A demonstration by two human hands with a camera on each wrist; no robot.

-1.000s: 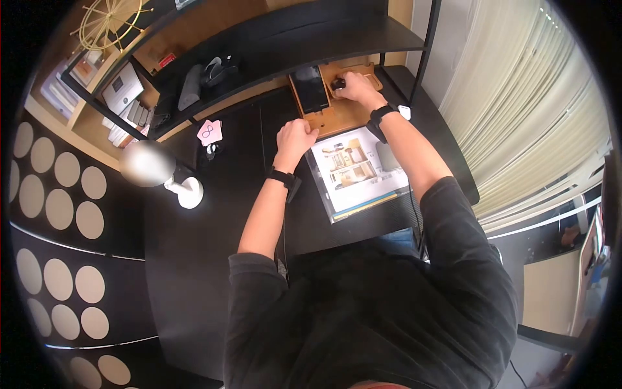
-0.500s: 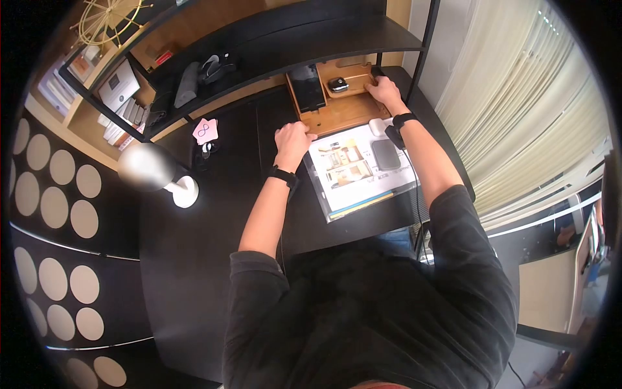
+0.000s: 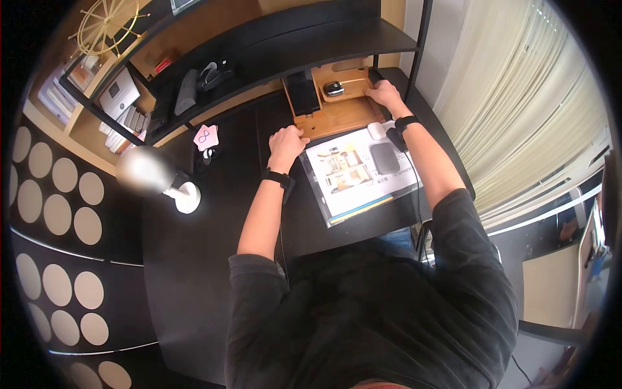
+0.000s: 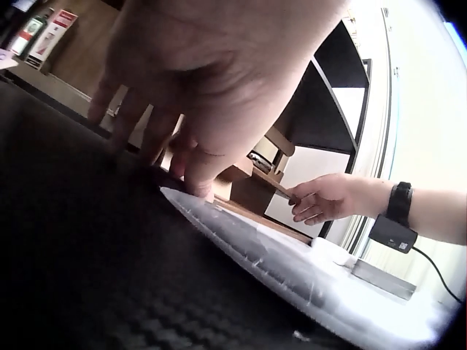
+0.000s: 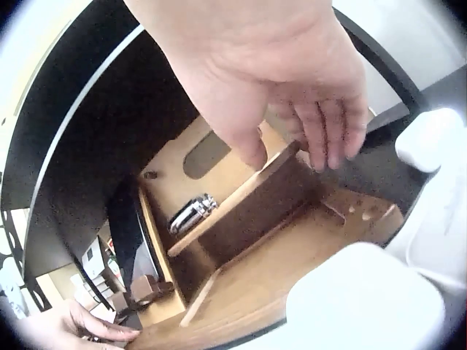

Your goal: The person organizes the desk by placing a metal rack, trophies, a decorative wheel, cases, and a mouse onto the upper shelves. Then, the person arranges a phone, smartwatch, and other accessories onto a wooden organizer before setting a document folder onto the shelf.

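Note:
A wooden desk organizer [image 3: 340,115] stands at the back of the black desk [image 3: 207,259], under a shelf. A dark phone [image 3: 299,92] leans in its left slot and a watch [image 3: 334,88] lies on its raised tray [image 5: 219,157]. My right hand [image 3: 383,95] pinches the organizer's right wall, thumb inside and fingers outside [image 5: 328,142]. My left hand [image 3: 285,138] sits at the organizer's front left corner. Its fingertips [image 4: 149,157] rest on the desk at the corner of a clear document sleeve [image 3: 356,174].
A grey pad [image 3: 385,157] and a white puck [image 3: 376,129] lie on the sleeve. A desk lamp [image 3: 148,170] and a pink note [image 3: 207,136] stand to the left. Shelves [image 3: 194,71] with small items hang above the desk; blinds [image 3: 518,117] close the right side.
My right hand has left the watch on the tray and moved to the organizer's right wall. The left hand has stayed at the front left corner.

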